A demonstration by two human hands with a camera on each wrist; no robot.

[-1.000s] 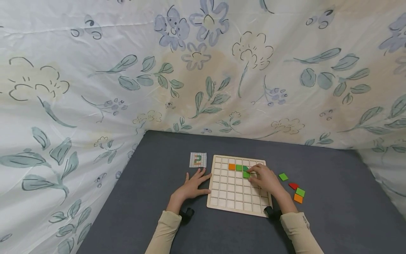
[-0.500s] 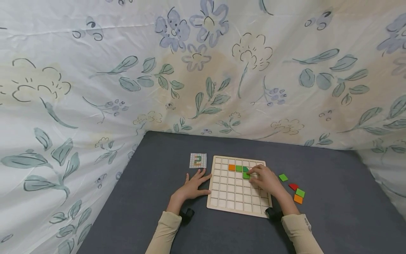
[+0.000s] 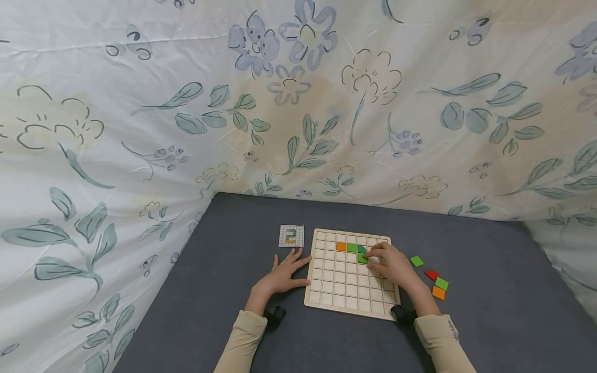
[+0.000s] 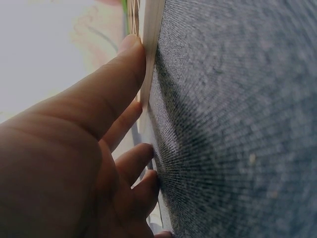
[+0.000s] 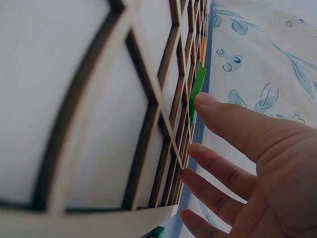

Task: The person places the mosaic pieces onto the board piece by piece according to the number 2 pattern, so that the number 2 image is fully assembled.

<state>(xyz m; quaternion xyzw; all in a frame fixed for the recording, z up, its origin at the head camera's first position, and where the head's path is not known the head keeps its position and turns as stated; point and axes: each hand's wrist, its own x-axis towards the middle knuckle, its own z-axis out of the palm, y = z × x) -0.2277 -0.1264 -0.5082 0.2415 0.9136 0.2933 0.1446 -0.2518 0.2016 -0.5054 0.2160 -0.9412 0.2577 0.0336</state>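
Observation:
A square wooden grid board [image 3: 345, 273] lies on the dark table. My left hand [image 3: 280, 273] is spread at its left side, with thumb and fingertips touching the edge; in the left wrist view the thumb [image 4: 114, 82] rests against the wooden rim [image 4: 151, 44]. Over the upper right cells is my right hand [image 3: 388, 260], its fingertips on a light green square tile [image 3: 361, 258]. From the right wrist, the thumb [image 5: 233, 121] meets a green tile [image 5: 197, 91] standing slightly proud of the grid. Above that tile sit an orange tile [image 3: 341, 246], a light green tile [image 3: 352, 247] and a dark green rounded piece [image 3: 361, 249].
Loose pieces lie right of the board: a green tile [image 3: 416, 261], a red piece [image 3: 431, 274], another green tile [image 3: 441, 283] and an orange tile [image 3: 438, 293]. A small pattern card [image 3: 291, 236] is at the board's upper left. Floral cloth [image 3: 298, 129] hangs behind the table [image 3: 233, 223].
The right fingertips have shifted very slightly, showing a little more of the dark green piece. The left hand and board stay where they were.

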